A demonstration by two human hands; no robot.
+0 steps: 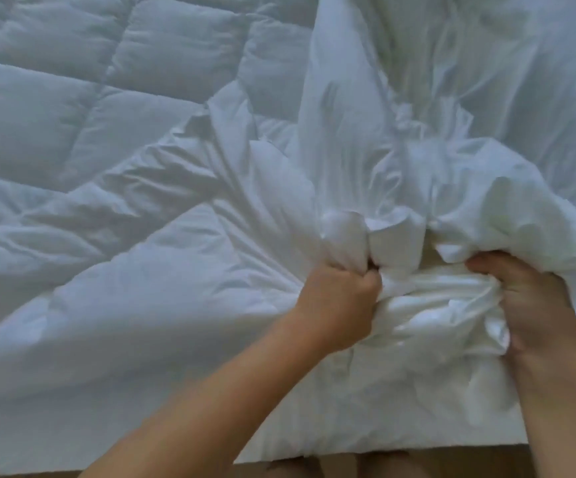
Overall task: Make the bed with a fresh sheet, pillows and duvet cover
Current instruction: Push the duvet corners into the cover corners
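Our left hand [340,301] is clenched into a tight fist near the bed's near edge, knuckles up, with the bare forearm reaching in from the lower left. It grips a gathered wad of white cloth that bulges out above the fist in two rounded puffs. We cannot tell whether that wad is cover alone or cover with a corner of filling inside. Our right hand [534,305] comes in from the lower right, its fingers curled over and holding a bunched fold of the duvet cover [452,115], and the cloth is pulled taut in wrinkled strands between the two hands. The cover is thin, smooth and white with a slight sheen. It is heaped in loose creases and soft peaks over the right half of the bed, rising toward the top of the view. The duvet [72,115] lies spread flat across the left half. It is pale, puffy and stitched into large padded squares, and its surface wrinkles toward our left fist. Its near edge hangs just over a narrow brown strip of floor [21,474].
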